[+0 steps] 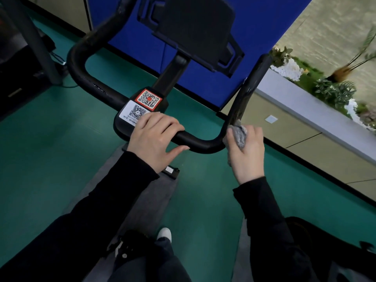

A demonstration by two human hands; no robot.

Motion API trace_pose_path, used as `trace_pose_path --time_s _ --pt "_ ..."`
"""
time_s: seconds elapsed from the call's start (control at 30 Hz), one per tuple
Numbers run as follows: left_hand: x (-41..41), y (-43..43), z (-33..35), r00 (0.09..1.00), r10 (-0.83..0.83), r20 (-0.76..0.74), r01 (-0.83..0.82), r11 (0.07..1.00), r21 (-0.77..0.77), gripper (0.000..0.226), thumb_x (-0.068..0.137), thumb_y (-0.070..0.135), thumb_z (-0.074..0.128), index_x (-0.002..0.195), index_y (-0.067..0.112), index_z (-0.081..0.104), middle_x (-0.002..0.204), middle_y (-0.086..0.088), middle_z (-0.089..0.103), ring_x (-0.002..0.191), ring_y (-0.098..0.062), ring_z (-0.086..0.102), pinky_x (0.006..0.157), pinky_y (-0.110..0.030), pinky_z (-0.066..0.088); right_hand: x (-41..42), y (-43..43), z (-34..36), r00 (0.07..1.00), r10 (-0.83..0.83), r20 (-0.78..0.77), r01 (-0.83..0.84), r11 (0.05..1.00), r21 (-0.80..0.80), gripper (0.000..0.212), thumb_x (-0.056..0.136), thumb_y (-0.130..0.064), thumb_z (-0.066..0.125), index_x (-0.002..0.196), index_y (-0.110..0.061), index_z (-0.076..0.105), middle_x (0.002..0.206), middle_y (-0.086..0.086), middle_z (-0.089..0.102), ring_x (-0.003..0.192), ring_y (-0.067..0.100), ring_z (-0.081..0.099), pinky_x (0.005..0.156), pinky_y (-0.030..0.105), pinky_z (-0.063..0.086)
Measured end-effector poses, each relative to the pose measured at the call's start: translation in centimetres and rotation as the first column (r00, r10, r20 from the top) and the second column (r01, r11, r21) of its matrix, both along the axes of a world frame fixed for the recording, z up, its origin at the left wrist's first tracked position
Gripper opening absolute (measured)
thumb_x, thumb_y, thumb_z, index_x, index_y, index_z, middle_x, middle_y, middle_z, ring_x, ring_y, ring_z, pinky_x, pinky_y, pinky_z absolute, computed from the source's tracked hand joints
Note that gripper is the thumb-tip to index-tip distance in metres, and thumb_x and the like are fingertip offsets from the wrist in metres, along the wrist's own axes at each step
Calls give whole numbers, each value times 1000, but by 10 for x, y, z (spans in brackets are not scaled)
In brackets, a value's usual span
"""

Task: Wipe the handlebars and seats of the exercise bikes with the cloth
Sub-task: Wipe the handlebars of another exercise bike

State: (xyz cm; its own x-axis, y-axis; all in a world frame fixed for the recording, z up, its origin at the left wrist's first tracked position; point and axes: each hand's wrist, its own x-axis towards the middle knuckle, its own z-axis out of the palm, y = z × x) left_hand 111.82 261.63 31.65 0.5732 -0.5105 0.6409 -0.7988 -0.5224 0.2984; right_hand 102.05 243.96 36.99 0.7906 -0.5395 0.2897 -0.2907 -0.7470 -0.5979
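Note:
A black exercise-bike handlebar [85, 82] loops in front of me, with two QR-code stickers [140, 106] on its centre block and a dark tablet holder [195, 31] above. My left hand [154, 137] rests over the middle bar just right of the stickers, fingers wrapped over the top and thumb below. My right hand [247, 153] grips a grey cloth [240, 135] and presses it round the lower bend of the right handle arm [250, 88]. The bike's seat is out of view.
Green floor [203, 190] lies all round, with a grey mat [146, 192] under the bike. A blue panel stands behind, a low ledge with plants [329, 88] runs along the right, and dark equipment [18, 64] stands at the left. My white shoe [164, 234] shows below.

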Motion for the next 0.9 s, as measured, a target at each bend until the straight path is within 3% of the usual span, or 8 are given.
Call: trace_pose_path --time_s 0.07,0.17,0.27,0.37,0.47,0.6,0.7,0.9 --pt "0 0 0 1000 -5 -2 5 1000 0 36 79 47 67 97 16 66 99 4 65 97 -21 58 97 -34 33 5 0 7 987 137 -89 -144 986 -82 13 91 -12 63 95 0 59 97 6 43 87 18 44 73 17 29" --pt "1 1 0 1000 -13 -2 13 1000 8 37 81 48 66 97 15 67 99 2 65 96 -23 60 95 -35 36 15 -3 19 887 359 -291 -423 884 -199 10 85 -7 68 91 0 65 91 8 51 87 20 46 72 17 27" --pt "0 1 0 1000 -19 -11 19 1000 6 38 79 48 68 97 14 67 99 1 65 96 -23 60 97 -34 33 31 -22 38 817 392 -423 -514 828 -226 14 86 -15 70 90 -2 68 86 8 57 83 24 52 67 23 30" --pt "-1 1 1 1000 -17 -24 17 1000 -8 38 77 47 71 96 15 67 97 2 66 95 -23 61 97 -34 33 49 -30 51 717 478 -507 -592 802 -82 21 84 -23 73 89 -3 69 85 9 65 76 21 57 65 28 41" --pt "0 2 3 1000 -16 -8 16 1000 -8 38 75 48 72 94 15 67 95 2 66 93 -24 61 96 -34 33 69 -22 49 552 576 -602 -646 752 127 19 82 -22 74 92 -7 70 80 -1 67 68 7 60 64 21 46" --pt "-1 2 3 1000 -16 7 16 1000 -11 38 75 48 72 94 15 68 95 1 66 93 -24 62 96 -33 33 85 -25 46 453 614 -646 -644 727 239 11 83 -20 73 89 -13 67 78 -2 66 68 7 58 70 27 47" --pt "-1 2 2 1000 -11 8 11 1000 -6 38 76 48 72 94 15 68 96 1 66 94 -24 62 95 -34 35 89 -29 45 394 586 -708 -715 680 165 13 83 -26 73 87 -15 67 79 -4 66 69 2 57 68 18 45" --pt "0 2 1 1000 -1 0 1 1000 8 38 79 49 68 97 16 68 98 2 66 96 -23 62 98 -34 35 107 -34 44 301 484 -822 -754 648 106 14 85 -28 71 80 -21 60 70 -10 60 65 5 54 64 22 41"
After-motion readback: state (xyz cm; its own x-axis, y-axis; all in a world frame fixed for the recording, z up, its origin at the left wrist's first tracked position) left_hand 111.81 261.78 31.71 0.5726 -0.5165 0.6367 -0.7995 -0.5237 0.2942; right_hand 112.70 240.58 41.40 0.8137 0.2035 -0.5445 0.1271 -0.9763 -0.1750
